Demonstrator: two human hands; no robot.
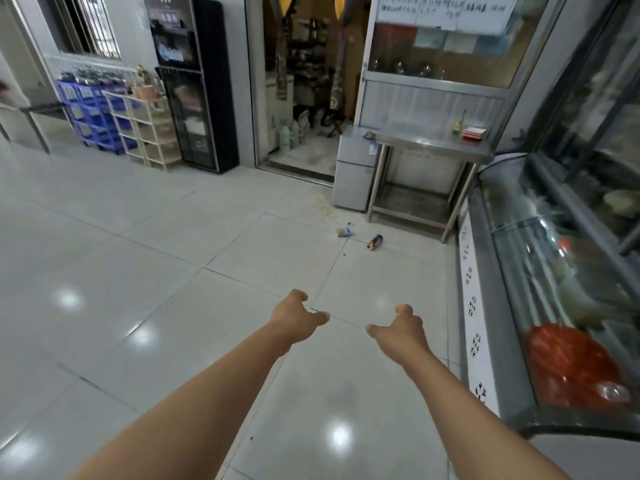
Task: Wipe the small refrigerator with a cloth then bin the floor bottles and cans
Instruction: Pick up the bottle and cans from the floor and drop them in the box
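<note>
- Head view, hands: both bare forearms reach forward over the tiled floor (173, 237). The left hand (294, 315) and the right hand (403, 327) hang side by side, apart from each other, fingers loosely curled and relaxed; neither grasps anything.
- Head view, refrigerator: the small refrigerator (355, 171), a silver two-door unit, stands on the floor well ahead of the hands, just beside the left legs of a stainless steel table (433, 147). A small dark item lies on its top; what it is cannot be told.
- Head view, floor litter: a crushed can (345, 231) and a dark bottle (375, 241) lie on their sides on the floor, near each other but not touching, in front of the refrigerator and the table, between them and the hands.
- Head view, table: a red-and-white tray (473, 133) rests on the tabletop towards its right end.
- Head view, surroundings: a glass display case (554, 271) runs along the right edge. A doorway (304, 98) opens left of the refrigerator. Further left stand a tall black cabinet (197, 98), a cream shelf rack (145, 129) and stacked blue crates (93, 112).
</note>
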